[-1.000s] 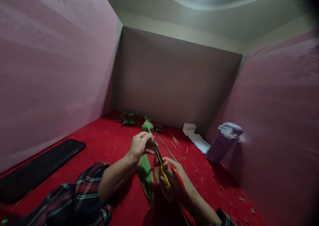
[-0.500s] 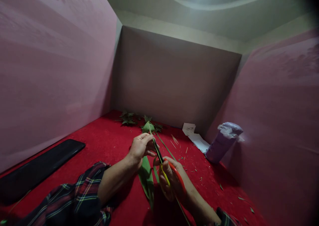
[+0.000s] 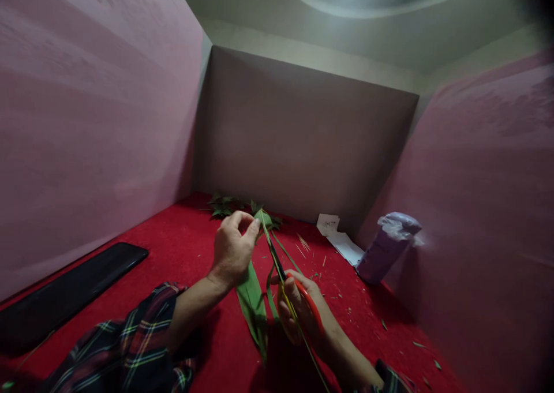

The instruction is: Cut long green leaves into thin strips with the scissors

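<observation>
My left hand (image 3: pixel 232 249) is raised over the red carpet, its fingertips pinched on the upper part of a long green leaf (image 3: pixel 253 298) that hangs down between my hands. Beside it my right hand (image 3: pixel 298 309) grips scissors (image 3: pixel 298 300) with red and yellow handles. Their dark blades point up and away along the leaf's thin pale midrib, close to my left fingers. Both forearms wear plaid sleeves.
Red carpet (image 3: pixel 182 249) covers the floor between pink walls. A black flat object (image 3: pixel 64 295) lies at the left. More green leaves (image 3: pixel 225 205) lie by the far wall, white papers (image 3: pixel 340 237) and a purple wrapped bundle (image 3: pixel 385 246) at the right. Small leaf scraps litter the carpet.
My left hand has risen and slid up the leaf, away from the scissors. The right hand with the scissors has stayed almost in place.
</observation>
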